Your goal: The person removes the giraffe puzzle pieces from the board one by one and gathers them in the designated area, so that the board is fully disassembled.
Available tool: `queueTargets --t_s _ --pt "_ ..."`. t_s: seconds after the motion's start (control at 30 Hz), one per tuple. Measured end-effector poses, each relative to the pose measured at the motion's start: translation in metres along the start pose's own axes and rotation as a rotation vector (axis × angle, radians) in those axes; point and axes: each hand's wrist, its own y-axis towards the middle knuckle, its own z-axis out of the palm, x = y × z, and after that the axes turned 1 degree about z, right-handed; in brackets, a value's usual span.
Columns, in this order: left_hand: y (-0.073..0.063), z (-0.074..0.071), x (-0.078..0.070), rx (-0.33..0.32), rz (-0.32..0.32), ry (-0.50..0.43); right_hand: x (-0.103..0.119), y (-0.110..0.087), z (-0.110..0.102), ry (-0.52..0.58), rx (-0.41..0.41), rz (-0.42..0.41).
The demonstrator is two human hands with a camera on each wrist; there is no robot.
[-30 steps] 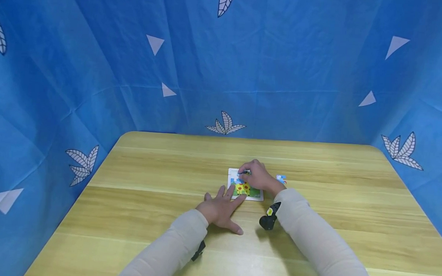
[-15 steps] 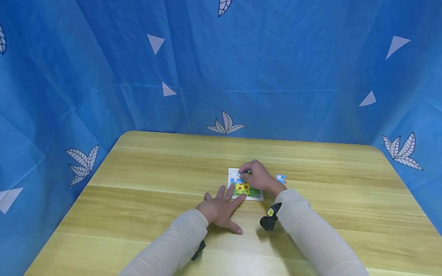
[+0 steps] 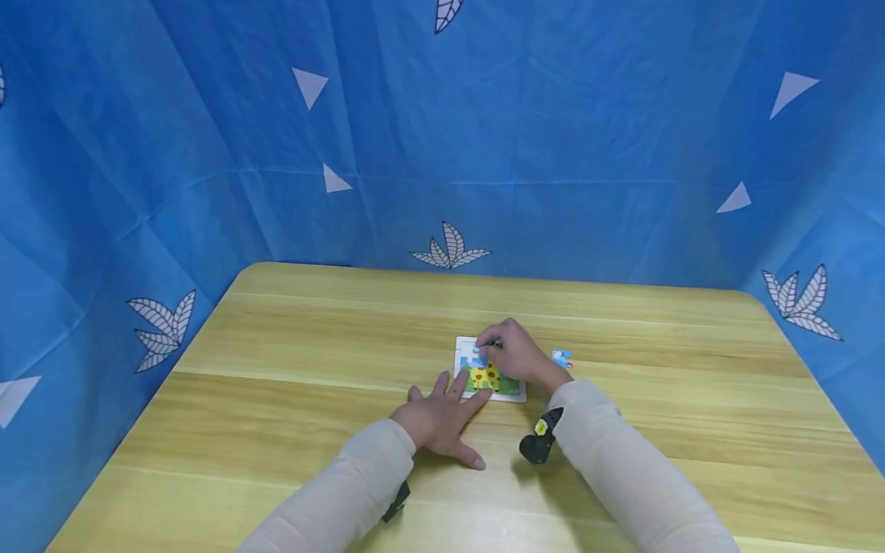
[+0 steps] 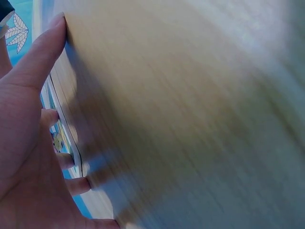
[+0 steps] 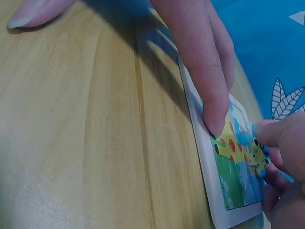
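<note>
A small jigsaw puzzle [image 3: 522, 398] in a white frame lies on the table, with a yellow giraffe on green and blue in it. My left hand [image 3: 438, 422] is spread flat at its near left edge. In the right wrist view, one of its fingertips [image 5: 217, 126] presses on the puzzle near the frame. My right hand [image 3: 514, 351] is over the far right part of the puzzle. Its thumb and fingers pinch a puzzle piece [image 5: 258, 155] that shows the giraffe's face. The fingers partly cover that piece, and whether it sits flush cannot be seen.
Right of the puzzle, beside my right wrist, lies loose blue-and-white puzzle material [image 3: 562, 358]; how many pieces it is cannot be told. The wooden table [image 3: 297, 327] ends at a blue curtain [image 3: 569, 149] behind and at both sides.
Both hands stay in nearly the same place. The right fingers shift only slightly over the far part of the puzzle, still pinching the piece.
</note>
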Motion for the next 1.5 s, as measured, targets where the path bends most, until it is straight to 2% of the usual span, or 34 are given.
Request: queueTargets --t_s 0.73,1.13,1.5 --pt "0.0012 0.0006 -0.0001 -0.002 0.006 -0.009 -0.0003 -0.0039 -0.0039 -0.008 0.066 0.134" --pt "0.0002 -0.0015 0.0 0.013 0.003 -0.012 0.0021 -0.005 -0.0055 -0.006 0.046 0.175" --pt "0.0022 0.0022 0.002 0.009 -0.002 -0.009 0.0004 -0.006 -0.0051 -0.025 0.026 0.233"
